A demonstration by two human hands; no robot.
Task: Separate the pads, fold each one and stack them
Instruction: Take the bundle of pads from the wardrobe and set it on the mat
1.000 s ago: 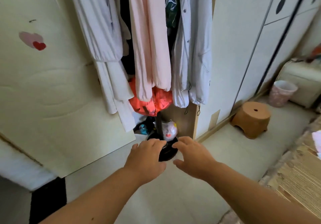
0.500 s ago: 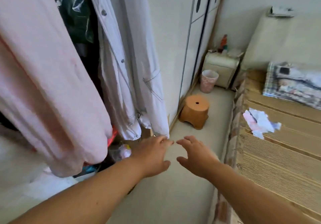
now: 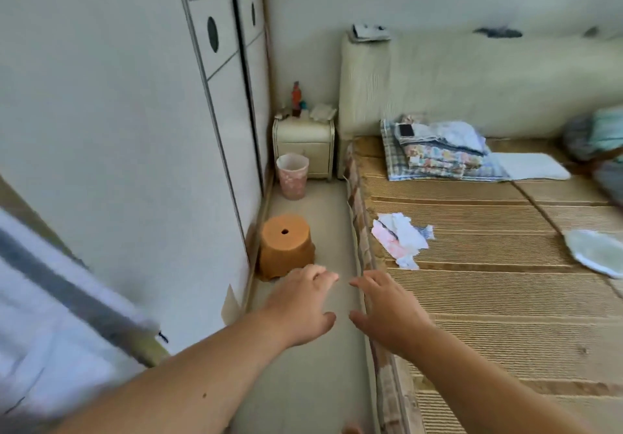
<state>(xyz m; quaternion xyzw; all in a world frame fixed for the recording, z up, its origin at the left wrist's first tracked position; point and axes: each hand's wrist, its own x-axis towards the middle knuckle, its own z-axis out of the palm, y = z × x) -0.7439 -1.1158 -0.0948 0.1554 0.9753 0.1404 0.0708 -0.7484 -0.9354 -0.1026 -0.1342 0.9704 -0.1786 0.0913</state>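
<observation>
Both arms reach out front. The left hand [image 3: 300,305] is over the floor, fingers loosely apart and gripping nothing. The right hand [image 3: 387,312] is just beside it at the bed's edge, fingers relaxed and spread. The pads [image 3: 401,239] lie heaped on the woven bed mat [image 3: 488,298], beyond the right hand and untouched. An orange stool [image 3: 285,248] sits past the left hand.

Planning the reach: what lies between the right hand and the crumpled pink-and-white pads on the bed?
Head view: only bare tan woven straw mat between the right hand and the crumpled pink-and-white pads.
</observation>
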